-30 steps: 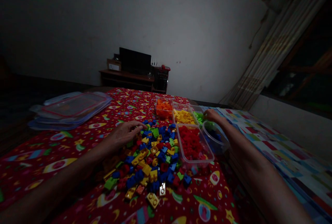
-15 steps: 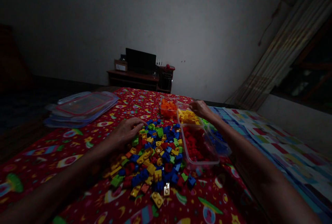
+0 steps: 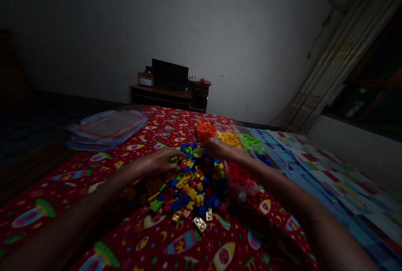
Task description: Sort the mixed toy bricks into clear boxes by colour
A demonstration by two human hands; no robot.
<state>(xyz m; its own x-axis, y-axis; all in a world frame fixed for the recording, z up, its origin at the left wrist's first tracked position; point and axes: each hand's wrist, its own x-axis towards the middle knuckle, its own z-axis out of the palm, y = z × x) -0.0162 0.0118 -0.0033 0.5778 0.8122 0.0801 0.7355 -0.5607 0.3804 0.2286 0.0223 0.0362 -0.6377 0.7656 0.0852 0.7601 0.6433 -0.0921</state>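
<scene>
A heap of small toy bricks [image 3: 188, 187] in blue, yellow, red and green lies on a red patterned cloth [image 3: 176, 246]. My left hand [image 3: 158, 162] rests on the heap's left far edge, fingers curled down among the bricks. My right hand [image 3: 216, 148] lies over the heap's far right part, fingers bent onto the bricks. What either hand holds is too dark to make out. Just beyond stand clear tubs of orange bricks [image 3: 205, 129], yellow bricks [image 3: 230, 138], green bricks [image 3: 251, 141] and red bricks [image 3: 240, 174].
A stack of clear lids [image 3: 106, 127] lies at the far left of the cloth. A round tub with blue bricks [image 3: 270, 160] stands right of the red one. A colourful checked mat [image 3: 329, 174] covers the right side. A dark desk with a screen [image 3: 171, 84] stands against the wall.
My right hand has come back from the green and yellow tubs to the far right of the heap. My left hand has stayed on the heap's left edge.
</scene>
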